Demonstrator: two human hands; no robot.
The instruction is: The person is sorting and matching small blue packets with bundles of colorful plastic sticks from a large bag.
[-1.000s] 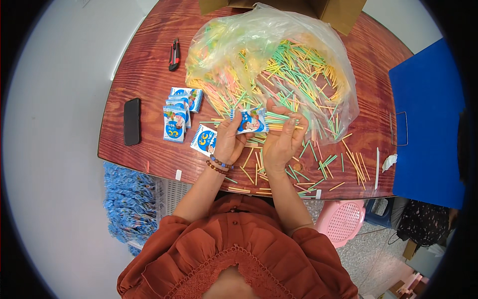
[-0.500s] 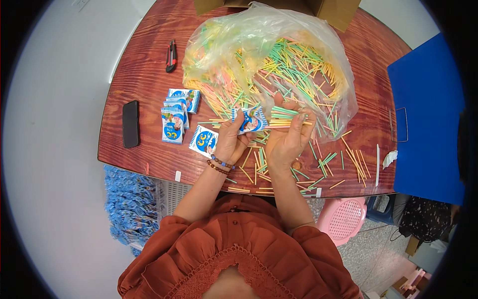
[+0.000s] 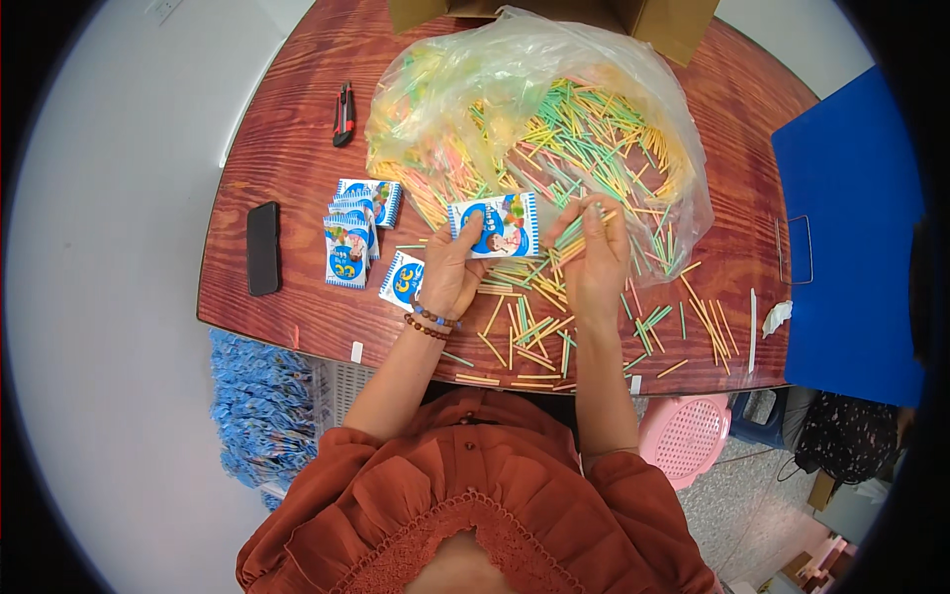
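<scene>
Thin yellow-and-green sticks [image 3: 569,241] are now apart from the flat white-and-blue packet [image 3: 514,234] | my right hand [image 3: 602,265] grips the sticks | my left hand [image 3: 454,273] pinches the packet, thumb on top

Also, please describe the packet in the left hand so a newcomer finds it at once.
On the reddish table, find the big plastic bag. By its near edge, the left hand holds the blue-white packet, while similar packets lie on the table.

Left grip [image 3: 451,269] holds a blue-and-white packet [image 3: 510,223]; right grip [image 3: 598,265] (just beside it) holds pastel sticks [image 3: 570,239].
</scene>
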